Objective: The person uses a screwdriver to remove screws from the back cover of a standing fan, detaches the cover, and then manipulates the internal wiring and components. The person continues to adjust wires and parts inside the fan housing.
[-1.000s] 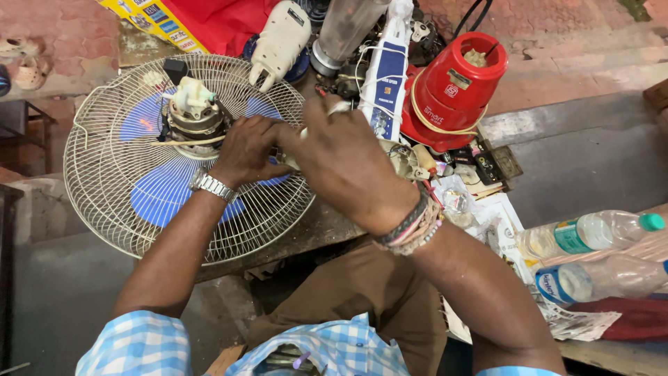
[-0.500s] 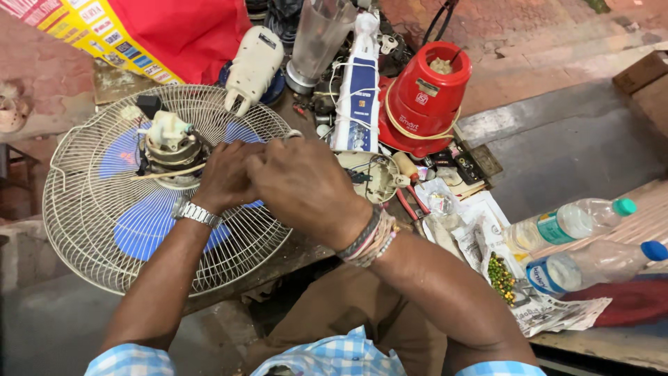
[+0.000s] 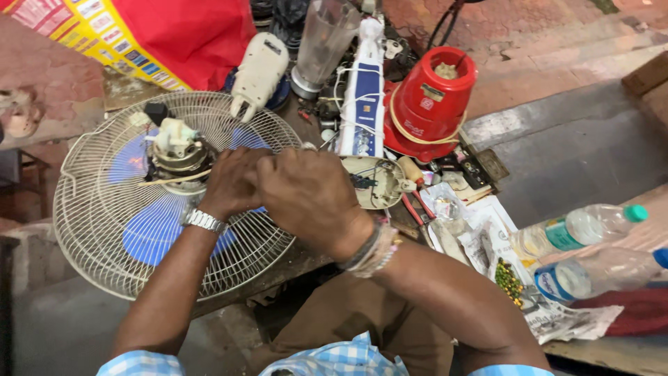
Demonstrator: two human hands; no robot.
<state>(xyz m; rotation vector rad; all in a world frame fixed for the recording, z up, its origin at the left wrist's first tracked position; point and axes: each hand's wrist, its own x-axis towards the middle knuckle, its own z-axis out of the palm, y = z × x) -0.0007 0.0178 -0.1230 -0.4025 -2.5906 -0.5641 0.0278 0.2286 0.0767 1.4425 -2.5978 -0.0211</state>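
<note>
Left hand (image 3: 233, 182) and right hand (image 3: 309, 198) are meeting, fingers curled together over the fan's wire guard (image 3: 90, 230) beside its motor (image 3: 177, 154); any held item is hidden.

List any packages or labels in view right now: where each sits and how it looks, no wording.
Printed bag: top left behind the fan; red with a yellow panelled edge.
Bottle label: on upper clear bottle, right; teal-white band.
Second bottle label: lower bottle; blue-white band.
Red appliance base label: small pale sticker.
</note>
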